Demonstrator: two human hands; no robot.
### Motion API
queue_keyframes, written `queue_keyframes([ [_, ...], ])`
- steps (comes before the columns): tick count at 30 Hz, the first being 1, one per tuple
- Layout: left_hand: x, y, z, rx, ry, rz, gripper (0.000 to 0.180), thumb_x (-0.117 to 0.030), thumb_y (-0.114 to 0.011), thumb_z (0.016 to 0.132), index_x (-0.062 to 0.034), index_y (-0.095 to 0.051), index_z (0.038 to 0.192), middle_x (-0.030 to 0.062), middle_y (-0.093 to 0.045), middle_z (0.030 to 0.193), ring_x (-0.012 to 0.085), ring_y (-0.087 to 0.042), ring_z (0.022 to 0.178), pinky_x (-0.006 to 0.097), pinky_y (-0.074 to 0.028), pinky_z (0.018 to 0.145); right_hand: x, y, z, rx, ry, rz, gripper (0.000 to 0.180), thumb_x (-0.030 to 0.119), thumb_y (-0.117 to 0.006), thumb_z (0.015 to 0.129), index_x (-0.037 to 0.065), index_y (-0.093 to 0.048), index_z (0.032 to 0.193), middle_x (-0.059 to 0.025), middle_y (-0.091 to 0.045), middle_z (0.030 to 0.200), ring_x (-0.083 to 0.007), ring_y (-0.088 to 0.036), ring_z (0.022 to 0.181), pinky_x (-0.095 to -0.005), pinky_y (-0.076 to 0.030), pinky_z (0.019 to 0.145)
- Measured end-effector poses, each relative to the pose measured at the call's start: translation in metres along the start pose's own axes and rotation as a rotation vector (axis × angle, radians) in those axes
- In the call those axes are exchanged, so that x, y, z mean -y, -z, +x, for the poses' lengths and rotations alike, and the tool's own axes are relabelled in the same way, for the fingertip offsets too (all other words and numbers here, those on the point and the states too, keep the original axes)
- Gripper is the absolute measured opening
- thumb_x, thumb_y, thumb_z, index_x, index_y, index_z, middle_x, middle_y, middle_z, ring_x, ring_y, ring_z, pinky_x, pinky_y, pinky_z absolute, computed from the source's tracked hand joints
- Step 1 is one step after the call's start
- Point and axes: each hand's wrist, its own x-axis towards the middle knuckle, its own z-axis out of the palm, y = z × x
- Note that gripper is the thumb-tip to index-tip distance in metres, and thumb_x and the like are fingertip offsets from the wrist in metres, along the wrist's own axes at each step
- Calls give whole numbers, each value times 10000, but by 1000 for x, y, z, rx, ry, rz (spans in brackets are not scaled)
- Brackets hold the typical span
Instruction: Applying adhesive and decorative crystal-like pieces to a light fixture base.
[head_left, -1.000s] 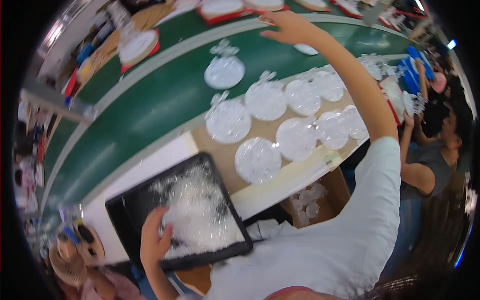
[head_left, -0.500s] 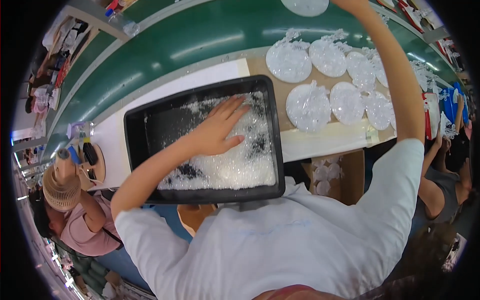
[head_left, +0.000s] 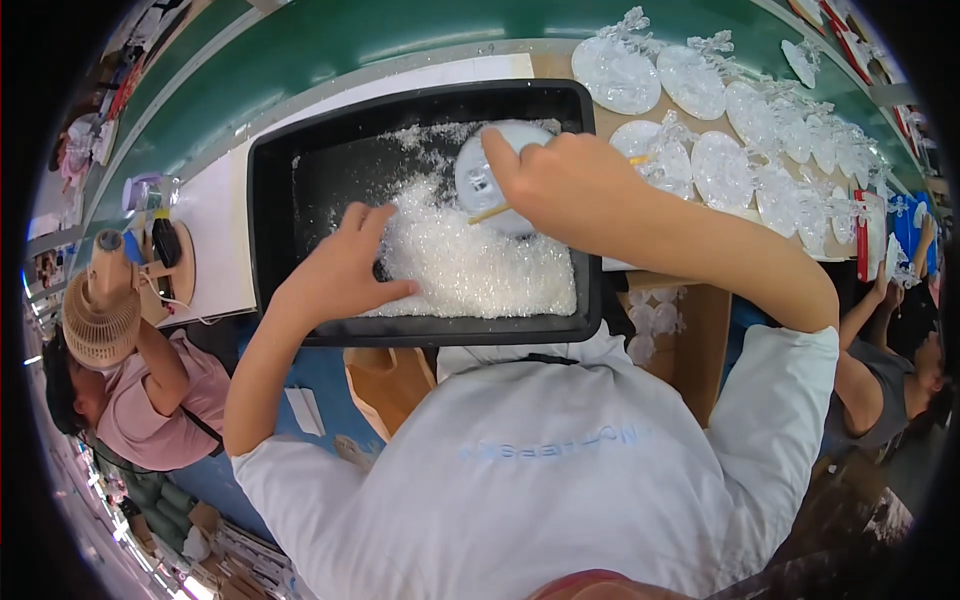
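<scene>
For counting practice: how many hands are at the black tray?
2: left hand on the white granules in the black tray; right hand holding a white disc above them. None hidden.

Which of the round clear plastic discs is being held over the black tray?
The round clear plastic disc in the right hand, above the white flakes in the black tray. The other discs lie on the brown board beside it.

Under my fingers (head_left: 375,225) I see a black tray (head_left: 270,190) heaped with glittering white, clear crystals (head_left: 470,265). The disc (head_left: 490,180) my right hand (head_left: 570,185) grips is translucent white, with a pale yellow stick beneath it. Beyond the fingers, frosted clear discs (head_left: 720,170) lie on tan board, bordered by a green belt (head_left: 330,40). My shirt is white.
</scene>
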Motion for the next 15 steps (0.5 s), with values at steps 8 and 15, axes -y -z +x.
queue_keyframes([
  [8, -16, -24, 11, -151, -316, -438, 716, -125, -773, 758, -62, -426, 1381, 166, -452, 1326, 360, -529, 1168, 418, -469, 959, 2, 19, -24, 100, -88, 331, 516, 212, -748, 792, 13, -558, 1228, -173, -666, 877, -343, -643, 698, -418, -534, 624],
  [15, -14, -47, 8, -96, -112, -200, 798, -161, -813, 721, 12, -428, 1398, 167, -533, 1229, 231, -617, 908, 306, -531, 789, -10, -7, -16, -54, 378, 18, 543, 234, -771, 729, 154, -567, 1226, -54, -614, 822, -204, -619, 748, -309, -492, 541],
])
